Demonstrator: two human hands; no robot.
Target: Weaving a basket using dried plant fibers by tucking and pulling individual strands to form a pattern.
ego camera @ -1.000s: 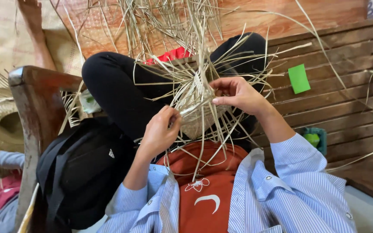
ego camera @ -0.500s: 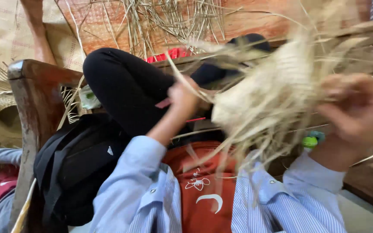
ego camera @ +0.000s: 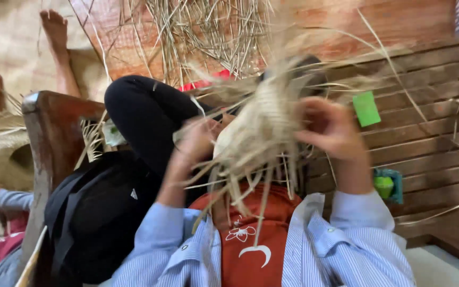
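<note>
A half-woven straw piece (ego camera: pixel 261 127) with many loose strands hanging from it is held up over my lap, blurred by motion. My left hand (ego camera: pixel 196 142) grips its left side. My right hand (ego camera: pixel 329 128) grips its right side, fingers curled into the weave. Both sleeves are light blue striped, over a red-orange garment (ego camera: pixel 251 244). My black-trousered knee (ego camera: pixel 144 114) rises behind the left hand.
A black bag (ego camera: pixel 94 212) lies at my left beside a wooden armrest (ego camera: pixel 49 138). Loose straw (ego camera: pixel 208 32) is piled ahead. A green card (ego camera: pixel 366 108) and a green-and-teal object (ego camera: pixel 386 186) rest on the wooden slats. Another person's bare feet (ego camera: pixel 54 32) show at the top left.
The straw piece swung out to the right and has come back toward the centre. Both hands have moved with it and closed in on its two sides.
</note>
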